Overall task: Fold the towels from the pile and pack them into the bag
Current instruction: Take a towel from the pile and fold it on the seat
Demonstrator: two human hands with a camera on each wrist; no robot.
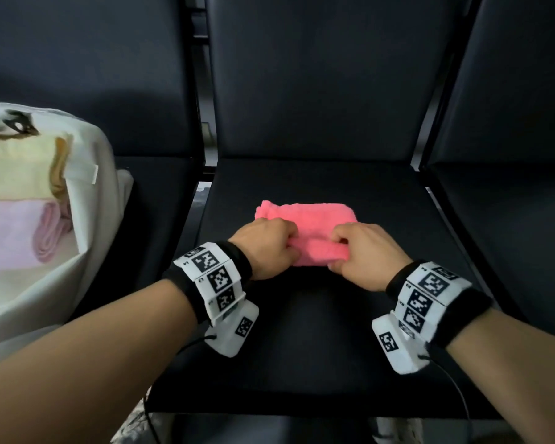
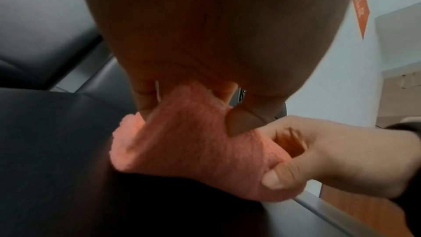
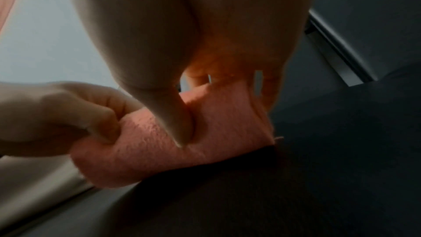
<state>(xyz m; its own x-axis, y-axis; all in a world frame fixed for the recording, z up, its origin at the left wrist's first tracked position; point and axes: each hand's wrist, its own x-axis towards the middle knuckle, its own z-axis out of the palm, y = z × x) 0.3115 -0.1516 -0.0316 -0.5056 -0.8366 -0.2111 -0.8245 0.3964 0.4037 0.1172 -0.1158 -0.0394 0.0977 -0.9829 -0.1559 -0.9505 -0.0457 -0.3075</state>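
Head view: a bright pink fluffy folded towel (image 1: 305,219) lies on the black chair seat (image 1: 318,331); the left hand (image 1: 265,246) and right hand (image 1: 367,254) pinch its near edge.

Left wrist view: left fingers (image 2: 143,100) curl round the cloth.

Right wrist view: right fingers (image 3: 266,86) grip likewise.

Both forearms were bare, no sleeves. Each wrist carried a black band (image 1: 237,257) wrapped with white panels (image 1: 213,277) printed with square black-and-white markers. Under each wrist hung a white camera block (image 1: 234,331), itself marked, and a thin black cable (image 1: 189,342) ran back from it. The right wrist (image 1: 430,296) wore the same kit.
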